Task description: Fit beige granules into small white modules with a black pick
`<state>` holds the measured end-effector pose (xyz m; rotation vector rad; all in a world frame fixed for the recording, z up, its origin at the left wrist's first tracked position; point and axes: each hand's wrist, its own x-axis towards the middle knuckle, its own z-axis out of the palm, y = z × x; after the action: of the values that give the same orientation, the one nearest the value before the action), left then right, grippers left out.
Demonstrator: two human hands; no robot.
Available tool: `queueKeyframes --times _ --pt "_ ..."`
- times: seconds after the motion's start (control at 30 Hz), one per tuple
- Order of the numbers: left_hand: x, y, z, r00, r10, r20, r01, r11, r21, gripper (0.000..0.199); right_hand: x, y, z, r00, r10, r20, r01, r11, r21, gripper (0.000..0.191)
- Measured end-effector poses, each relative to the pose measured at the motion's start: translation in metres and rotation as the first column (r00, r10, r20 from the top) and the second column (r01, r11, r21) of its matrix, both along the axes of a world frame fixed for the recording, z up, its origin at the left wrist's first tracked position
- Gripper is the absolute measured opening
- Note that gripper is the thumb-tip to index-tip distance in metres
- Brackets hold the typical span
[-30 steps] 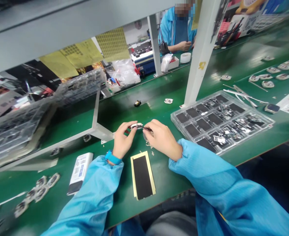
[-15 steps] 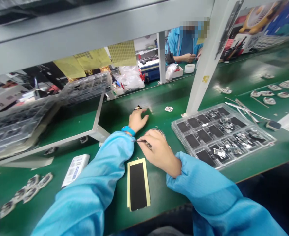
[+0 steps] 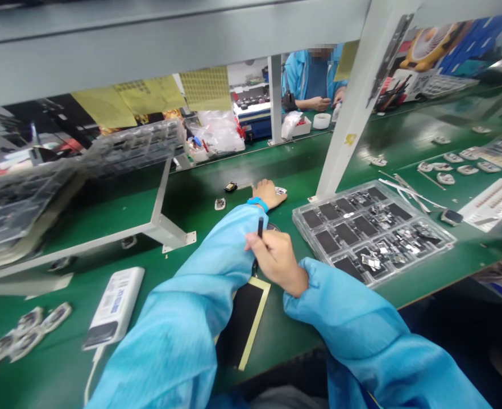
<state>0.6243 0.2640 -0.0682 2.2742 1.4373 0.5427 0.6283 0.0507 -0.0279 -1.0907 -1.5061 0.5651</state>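
My left hand (image 3: 268, 195), fingers spread, reaches over a small white case (image 3: 280, 191) that shows between its thumb and fingers. In my right hand (image 3: 276, 258) a thin dark tool (image 3: 260, 227) is gripped upright; its exact kind is unclear. Just behind that hand, a round rim (image 3: 273, 228) is partly hidden. Left of my left hand lie another white case (image 3: 220, 203) and a small dark part with a gold face (image 3: 231, 186). A black pad with a yellow border (image 3: 254, 324) lies below, partly covered by my left sleeve.
To the right lies a clear tray (image 3: 353, 236) of dark screens and small parts. A white upright post (image 3: 348, 113) stands behind it. At left are a white power bank (image 3: 116, 301) with a cable and several white cases (image 3: 27, 335). Across the bench, a co-worker's hands (image 3: 321, 103) are visible.
My left hand has moved right, from beside the dark part to the white case, uncovering another case. The tool in my right hand has swung from sideways to upright. The view has shifted slightly.
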Motion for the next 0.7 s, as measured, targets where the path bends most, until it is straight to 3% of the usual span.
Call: queueKeyframes --times 0.1,0.17,0.23,0.3,0.33,0.4,0.47,0.53,0.63,0.7 --pt "-0.036 -0.009 0.010 0.990 0.054 0.128 -0.044 0.995 -0.086 0.048 0.000 0.001 0.003 0.993 0.114 -0.024 -0.117 0.971 -0.207 0.059" --pt "-0.070 -0.023 0.018 0.967 0.095 0.234 -0.061 0.987 -0.148 0.050 0.000 -0.001 0.004 0.951 0.256 0.175 -0.192 0.929 -0.315 0.062" --pt "-0.109 -0.048 0.025 0.936 0.130 0.328 -0.058 0.974 -0.220 0.052 0.001 -0.004 0.005 0.819 0.415 0.396 -0.249 0.879 -0.407 0.061" --pt "-0.151 -0.082 0.028 0.902 0.149 0.405 -0.018 0.951 -0.309 0.049 0.003 -0.008 0.005 0.671 0.552 0.495 -0.289 0.809 -0.511 0.057" --pt "-0.170 -0.101 0.029 0.874 0.155 0.460 0.024 0.933 -0.360 0.051 0.003 -0.009 0.004 0.615 0.606 0.504 -0.300 0.772 -0.561 0.055" --pt "-0.205 -0.137 0.026 0.709 0.292 0.642 0.133 0.839 -0.528 0.061 0.003 -0.010 0.002 0.578 0.644 0.502 -0.297 0.738 -0.605 0.054" --pt "-0.231 -0.164 0.022 0.614 0.412 0.673 0.158 0.771 -0.616 0.068 0.003 -0.008 0.000 0.642 0.595 0.483 -0.296 0.774 -0.560 0.053" --pt "-0.248 -0.179 0.019 0.557 0.467 0.687 0.166 0.748 -0.643 0.070 0.002 -0.004 -0.003 0.747 0.518 0.416 -0.300 0.821 -0.485 0.050" --pt "-0.259 -0.187 0.021 0.555 0.437 0.708 0.197 0.758 -0.622 0.065 0.001 0.002 -0.007 0.888 0.385 0.252 -0.255 0.867 -0.428 0.041" --pt "-0.260 -0.187 0.023 0.593 0.391 0.704 0.219 0.763 -0.608 0.058 -0.001 0.005 -0.011 0.937 0.338 0.089 -0.264 0.853 -0.451 0.037"
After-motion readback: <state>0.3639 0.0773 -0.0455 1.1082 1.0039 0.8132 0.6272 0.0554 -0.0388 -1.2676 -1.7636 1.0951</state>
